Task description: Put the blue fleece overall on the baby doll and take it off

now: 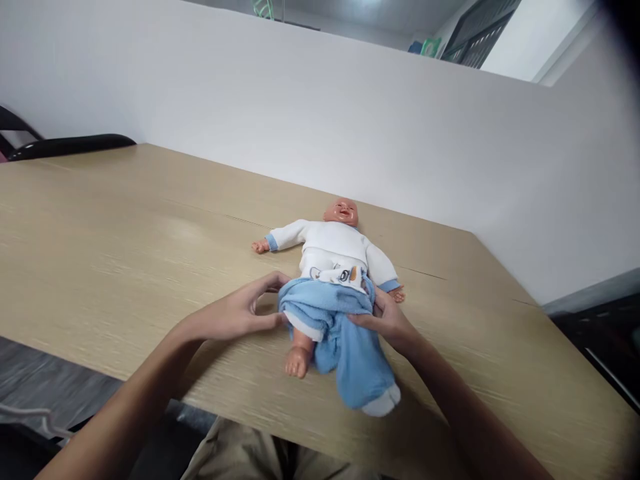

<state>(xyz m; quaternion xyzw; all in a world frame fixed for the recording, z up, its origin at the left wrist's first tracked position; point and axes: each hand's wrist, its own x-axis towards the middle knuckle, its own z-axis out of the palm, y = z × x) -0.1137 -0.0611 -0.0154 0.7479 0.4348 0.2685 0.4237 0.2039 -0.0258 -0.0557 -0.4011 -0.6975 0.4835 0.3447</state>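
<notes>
A baby doll [344, 212] lies on its back on the wooden table, head toward the wall. It wears a white top [334, 241] with blue cuffs, its arms spread out. Blue pants [327, 300] are bunched about its hips; one bare foot [298, 361] sticks out, while the other leg of the pants ends in a white foot part [383, 402]. My left hand [255, 307] grips the pants at the doll's hip on the left, thumb and fingers around the cloth. On the other side my right hand [387, 319] pinches the pants' cloth, its fingers partly hidden behind it.
The wooden table [150, 267] reaches back to a white wall [250, 100]. A black chair [75, 145] stands at the far left edge. Something dark [600, 327] is beside the table on the right. My lap [240, 453] shows below the front edge.
</notes>
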